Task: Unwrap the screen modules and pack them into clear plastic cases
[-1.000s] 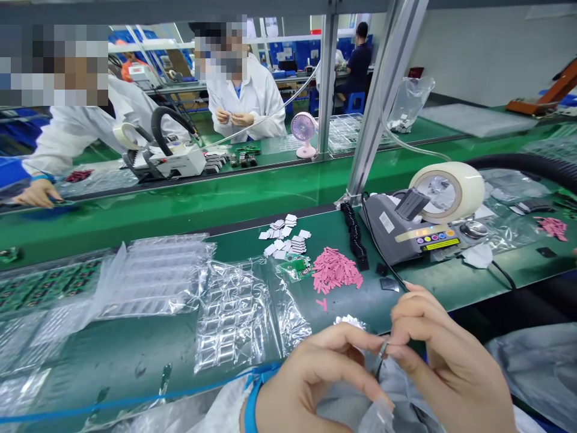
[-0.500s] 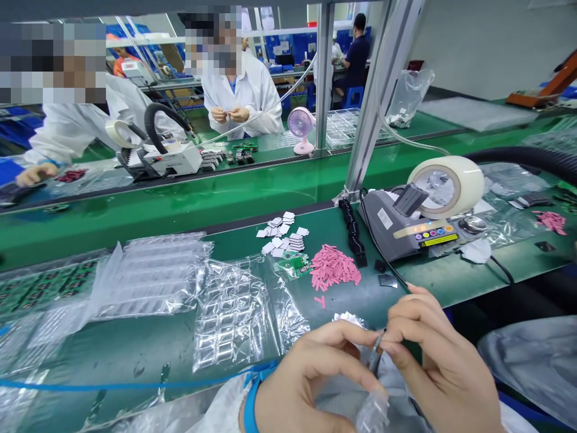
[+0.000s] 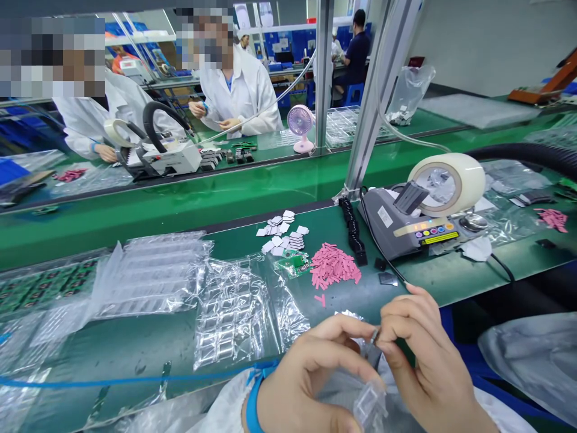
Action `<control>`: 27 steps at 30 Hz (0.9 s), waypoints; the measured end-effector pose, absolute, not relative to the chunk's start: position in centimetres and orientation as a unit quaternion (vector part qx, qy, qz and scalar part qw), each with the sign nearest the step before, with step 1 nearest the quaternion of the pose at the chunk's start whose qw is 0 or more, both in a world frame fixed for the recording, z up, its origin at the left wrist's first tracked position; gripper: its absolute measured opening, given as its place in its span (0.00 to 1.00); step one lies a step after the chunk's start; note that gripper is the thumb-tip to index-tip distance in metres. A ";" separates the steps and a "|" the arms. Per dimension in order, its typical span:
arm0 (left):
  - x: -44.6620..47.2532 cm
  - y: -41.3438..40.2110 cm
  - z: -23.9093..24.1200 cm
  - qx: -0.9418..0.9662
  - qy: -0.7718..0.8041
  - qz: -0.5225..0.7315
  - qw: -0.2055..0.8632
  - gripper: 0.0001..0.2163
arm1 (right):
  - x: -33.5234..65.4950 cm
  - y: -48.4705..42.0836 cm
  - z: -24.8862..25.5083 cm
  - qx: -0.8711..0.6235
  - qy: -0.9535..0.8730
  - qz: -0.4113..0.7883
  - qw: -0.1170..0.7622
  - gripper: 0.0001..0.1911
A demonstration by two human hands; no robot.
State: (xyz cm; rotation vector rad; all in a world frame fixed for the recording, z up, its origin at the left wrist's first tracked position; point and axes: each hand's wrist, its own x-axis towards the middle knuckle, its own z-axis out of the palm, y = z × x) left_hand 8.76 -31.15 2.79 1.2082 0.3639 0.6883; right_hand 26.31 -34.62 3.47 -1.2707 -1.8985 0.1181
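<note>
My left hand (image 3: 311, 376) and my right hand (image 3: 421, 361) meet at the bottom centre, low over the near edge of the green bench (image 3: 148, 346). Both pinch a small dark flat part (image 3: 374, 349) between thumbs and fingertips. A crumpled clear plastic piece (image 3: 372, 406) lies under my left hand's fingers. A blue band circles my left wrist. Just beyond my hands sit a heap of pink strips (image 3: 334, 266), a small green circuit board (image 3: 294, 263) and several white squares (image 3: 283, 233).
A tape dispenser machine (image 3: 406, 225) with a large tape roll (image 3: 446, 183) stands at the right. Clear plastic trays (image 3: 157, 273) lie to the left. A row of black parts (image 3: 353, 231) lines the bench. People in white coats work across the green conveyor (image 3: 202, 198); a pink fan (image 3: 302, 127) stands there.
My hands have shifted slightly left while still pinching the small part. The view has tilted a little. The person opposite has spread their hands apart, and the person at the left has drawn a hand in.
</note>
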 end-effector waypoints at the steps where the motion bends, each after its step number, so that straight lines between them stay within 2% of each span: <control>1: 8.9 -31.2 2.7 0.545 0.161 0.327 0.755 0.16 | 26.3 -34.7 3.4 -0.505 -0.755 0.049 0.416 0.07; 8: 9.5 -31.0 1.3 0.538 0.113 0.371 0.749 0.21 | 26.4 -34.6 3.8 -0.507 -0.723 0.059 0.464 0.06; 20: 9.1 -31.2 2.2 0.585 0.140 0.358 0.715 0.20 | 26.4 -34.4 4.0 -0.498 -0.724 0.089 0.470 0.08; 27: 9.2 -31.3 2.2 0.587 0.145 0.363 0.709 0.21 | 26.2 -34.5 3.5 -0.505 -0.729 0.034 0.461 0.09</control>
